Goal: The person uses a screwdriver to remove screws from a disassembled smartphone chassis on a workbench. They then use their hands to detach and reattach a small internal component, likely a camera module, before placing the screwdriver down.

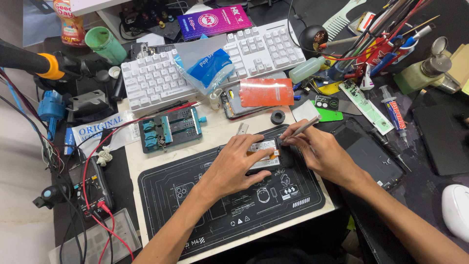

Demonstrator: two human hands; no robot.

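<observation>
An opened phone (273, 155) lies on a black printed work mat (244, 210), its battery and orange flex showing. My left hand (234, 164) presses flat on the phone's left part and holds it down. In my right hand (317, 149) is a thin grey tool (302, 128), gripped like a pen, its tip touching the phone's upper right edge.
A white keyboard (161, 78) with a blue plastic bag on it sits behind. A blue-green fixture (171, 129), a second phone with an orange film (266, 93), a small black ring (278, 117), a multimeter (93, 188) with red leads, a dark tablet (369, 151) and tool clutter surround the mat.
</observation>
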